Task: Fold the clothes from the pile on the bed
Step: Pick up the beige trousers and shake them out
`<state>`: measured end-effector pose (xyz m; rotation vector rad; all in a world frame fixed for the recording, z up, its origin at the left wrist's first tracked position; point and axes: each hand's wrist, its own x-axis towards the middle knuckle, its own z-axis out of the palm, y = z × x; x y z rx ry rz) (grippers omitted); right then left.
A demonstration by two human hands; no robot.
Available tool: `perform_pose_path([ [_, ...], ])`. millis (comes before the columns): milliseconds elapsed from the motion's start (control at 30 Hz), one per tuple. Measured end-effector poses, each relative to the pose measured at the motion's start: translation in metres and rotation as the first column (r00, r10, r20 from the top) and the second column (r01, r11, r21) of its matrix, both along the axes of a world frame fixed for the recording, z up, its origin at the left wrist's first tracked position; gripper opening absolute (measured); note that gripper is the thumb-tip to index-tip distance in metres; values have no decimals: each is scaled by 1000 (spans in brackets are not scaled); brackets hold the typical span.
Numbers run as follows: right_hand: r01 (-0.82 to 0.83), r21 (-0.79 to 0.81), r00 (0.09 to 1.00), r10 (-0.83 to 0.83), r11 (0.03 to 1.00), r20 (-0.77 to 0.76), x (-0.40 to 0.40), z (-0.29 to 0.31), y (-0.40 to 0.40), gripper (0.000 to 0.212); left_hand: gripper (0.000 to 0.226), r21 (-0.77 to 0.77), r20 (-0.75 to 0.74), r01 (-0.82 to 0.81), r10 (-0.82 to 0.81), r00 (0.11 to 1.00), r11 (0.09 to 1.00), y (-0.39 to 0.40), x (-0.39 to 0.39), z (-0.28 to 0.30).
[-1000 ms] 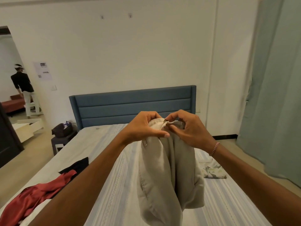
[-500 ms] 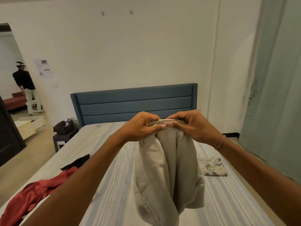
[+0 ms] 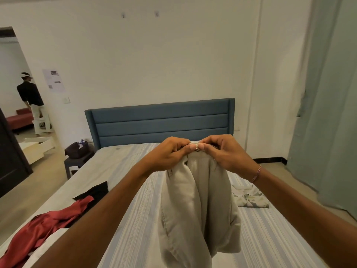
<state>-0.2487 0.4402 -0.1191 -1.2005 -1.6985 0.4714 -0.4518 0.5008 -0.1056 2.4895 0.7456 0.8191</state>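
A beige pair of trousers [image 3: 197, 209] hangs in the air over the striped bed [image 3: 139, 225], held up by its waistband. My left hand [image 3: 170, 155] pinches the waistband from the left. My right hand [image 3: 226, 153] pinches it from the right, thumbs nearly touching at the top. On the bed's left lie a red garment [image 3: 48, 227] and a black garment [image 3: 94, 192]. A pale crumpled garment [image 3: 249, 198] lies on the right side of the bed.
A blue headboard [image 3: 160, 122] stands against the white wall. A dark bag [image 3: 76, 149] sits on a low stool left of the bed. A green curtain [image 3: 328, 113] hangs at the right. A person [image 3: 31, 99] stands in the doorway at far left.
Both hands have lowered slightly and tightened together on the waistband, flattening its top edge. The trousers hang much as before.
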Motion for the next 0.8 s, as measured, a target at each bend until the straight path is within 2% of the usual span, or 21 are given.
perform_pose_path([
  [67,-2,-11,1000,2,1000,4,-4,-2,-2,14,40,-58,44,-6,9,999,998,-1,0,-2],
  [167,-46,-49,999,46,998,-9,-6,-2,-6,25,40,-128,99,19,-6,995,992,-4,0,-3],
  [300,-202,-94,976,193,975,-95,-4,2,-15,38,46,-189,129,50,-26,991,981,-6,0,-1],
  [367,-274,-116,958,260,955,-119,-1,3,-18,42,38,-223,136,72,-42,990,972,-8,1,2],
  [500,-298,-131,953,289,945,-88,4,3,-19,36,20,-285,186,124,-72,980,951,-12,0,4],
  [633,-201,-96,975,209,975,75,5,4,-14,12,21,-365,237,167,-83,968,916,-13,-3,5],
  [700,-204,-95,976,210,974,56,5,8,-15,5,19,-390,257,186,-88,963,902,-12,-4,5],
  [800,-251,-106,967,255,962,18,11,14,-17,18,18,-390,242,187,-95,965,902,-11,-4,5],
])
